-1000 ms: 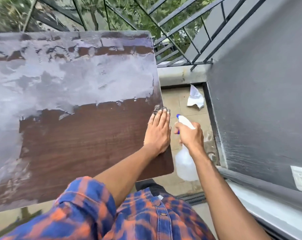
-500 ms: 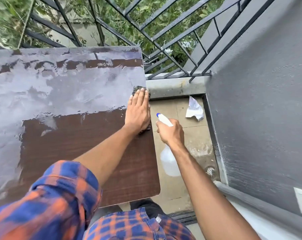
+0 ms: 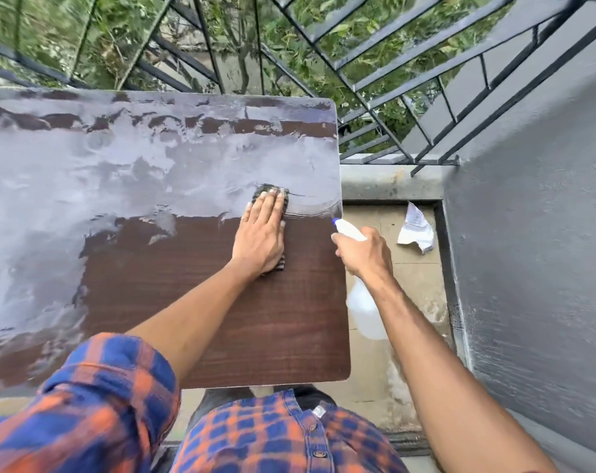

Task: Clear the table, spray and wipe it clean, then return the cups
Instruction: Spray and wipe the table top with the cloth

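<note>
The dark wood-grain table (image 3: 255,319) fills the left and middle of the head view; its far half and left side shine wet, the near right part looks dry. My left hand (image 3: 260,235) lies flat on a dark striped cloth (image 3: 271,192), pressing it onto the table near the right edge, at the border of the wet area. Just off that edge, my right hand (image 3: 366,254) grips the neck of a white spray bottle (image 3: 366,312) with a blue nozzle tip, held over the floor. No cups are in view.
A black metal railing (image 3: 392,80) with greenery behind runs past the table's far side. A grey wall (image 3: 528,250) stands close on the right. On the tiled floor (image 3: 416,302) between table and wall lies a crumpled white paper (image 3: 416,230).
My left hand has slid the cloth away from me and to the left along the table's right side. The right hand kept hold of the spray bottle beside the edge.
</note>
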Motion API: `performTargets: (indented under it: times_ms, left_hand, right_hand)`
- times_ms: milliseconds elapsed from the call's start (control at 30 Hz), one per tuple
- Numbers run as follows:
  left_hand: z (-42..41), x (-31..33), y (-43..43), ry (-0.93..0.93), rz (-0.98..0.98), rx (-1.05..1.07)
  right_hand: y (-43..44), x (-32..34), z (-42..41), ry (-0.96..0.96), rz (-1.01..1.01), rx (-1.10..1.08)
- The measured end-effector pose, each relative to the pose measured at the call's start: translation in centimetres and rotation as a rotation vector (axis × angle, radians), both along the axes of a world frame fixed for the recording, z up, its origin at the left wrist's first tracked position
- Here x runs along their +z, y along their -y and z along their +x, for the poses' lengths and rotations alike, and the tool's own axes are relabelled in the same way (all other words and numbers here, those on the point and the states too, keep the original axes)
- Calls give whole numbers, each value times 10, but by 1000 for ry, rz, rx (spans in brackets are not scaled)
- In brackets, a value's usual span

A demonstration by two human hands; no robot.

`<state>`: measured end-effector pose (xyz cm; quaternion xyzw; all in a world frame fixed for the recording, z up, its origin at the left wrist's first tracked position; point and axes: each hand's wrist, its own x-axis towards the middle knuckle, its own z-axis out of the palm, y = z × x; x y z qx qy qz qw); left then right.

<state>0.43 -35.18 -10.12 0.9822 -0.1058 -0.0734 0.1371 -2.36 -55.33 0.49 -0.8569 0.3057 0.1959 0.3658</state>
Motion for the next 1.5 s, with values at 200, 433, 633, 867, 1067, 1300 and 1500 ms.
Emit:
performTargets:
  times_ms: [200,433,633,867,1067,1300,1500]
  left_hand:
    - [0,-1,-123,30,32,193]
    - [-22,-6,-290,32,47,484]
    - [-66,-4,-351,62,15,548]
    - [-118,-5,-330,42,2,550]
    - [-122,0,-283,43,-23,599]
    - [-118,2,-243,23,-51,565]
    - [-155,0,-281,2,-63,870]
  right_hand:
    - [-58,2,11,-26,12,95]
    - [-148,3,18,-32,27,178]
    - [-221,3,14,-40,60,234]
    - [-275,-1,1,-64,54,321]
    - [-288,1,-17,-52,22,341]
    - [-287,5,-40,-25,-51,327]
    - [-299,3,-59,-48,-26,469]
